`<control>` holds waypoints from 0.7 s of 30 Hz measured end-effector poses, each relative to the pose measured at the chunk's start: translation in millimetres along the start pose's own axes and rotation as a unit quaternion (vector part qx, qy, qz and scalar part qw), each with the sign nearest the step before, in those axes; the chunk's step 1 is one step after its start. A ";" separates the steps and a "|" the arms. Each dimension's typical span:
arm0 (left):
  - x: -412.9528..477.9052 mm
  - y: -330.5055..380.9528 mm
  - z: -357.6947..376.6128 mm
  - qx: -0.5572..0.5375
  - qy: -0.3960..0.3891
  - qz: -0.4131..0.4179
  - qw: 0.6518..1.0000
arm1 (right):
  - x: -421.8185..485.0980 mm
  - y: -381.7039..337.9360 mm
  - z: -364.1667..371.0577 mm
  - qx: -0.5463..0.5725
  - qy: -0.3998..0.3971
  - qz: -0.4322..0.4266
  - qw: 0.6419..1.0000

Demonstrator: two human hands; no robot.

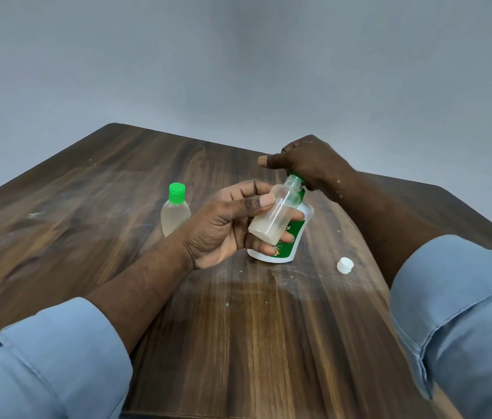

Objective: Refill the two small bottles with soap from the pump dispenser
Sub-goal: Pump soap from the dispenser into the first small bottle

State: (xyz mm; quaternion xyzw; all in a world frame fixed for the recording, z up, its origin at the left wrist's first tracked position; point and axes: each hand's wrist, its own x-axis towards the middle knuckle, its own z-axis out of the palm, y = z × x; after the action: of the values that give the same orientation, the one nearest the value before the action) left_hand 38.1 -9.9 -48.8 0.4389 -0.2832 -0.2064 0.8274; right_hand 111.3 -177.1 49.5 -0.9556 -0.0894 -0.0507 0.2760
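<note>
Light blue left sleeve (48, 367), matching right sleeve (462, 313), stitched cuffs, creased cloth

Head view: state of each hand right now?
Left hand: holding the small clear plastic bottle, uncapped, tilted toward the pump.
Right hand: gripping the pump head of the white-and-green plastic pump dispenser.

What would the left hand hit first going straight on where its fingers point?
Probably the pump dispenser: the left hand, gripping the uncapped small bottle, points at its white body, seemingly close, though depth is unclear.
</note>
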 end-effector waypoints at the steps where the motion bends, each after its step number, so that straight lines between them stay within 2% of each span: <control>1: 0.2 -0.4 0.1 0.002 -0.002 -0.001 1.000 | -0.2 1.7 1.8 0.011 0.006 0.010 1.000; 8: 0.4 -0.9 1.4 0.004 -0.004 -0.008 1.000 | -5.9 -1.1 -1.4 -0.012 -0.010 0.002 1.000; 13: 1.3 -0.3 1.2 -0.006 -0.008 0.000 1.000 | -9.5 -10.9 -10.1 -0.097 -0.029 -0.041 0.994; 17: 0.5 0.0 -0.1 0.000 -0.003 0.002 1.000 | -0.4 -1.1 1.0 0.004 -0.001 0.017 1.000; 21: -0.3 -0.8 1.5 0.008 -0.003 -0.006 1.000 | -1.0 4.6 5.7 0.043 0.005 0.053 0.998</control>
State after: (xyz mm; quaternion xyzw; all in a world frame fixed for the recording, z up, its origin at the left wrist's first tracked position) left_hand 36.9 -11.1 -48.9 0.4463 -0.2846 -0.2109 0.8218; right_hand 111.5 -178.0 42.2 -0.9460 -0.0393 -0.0372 0.3196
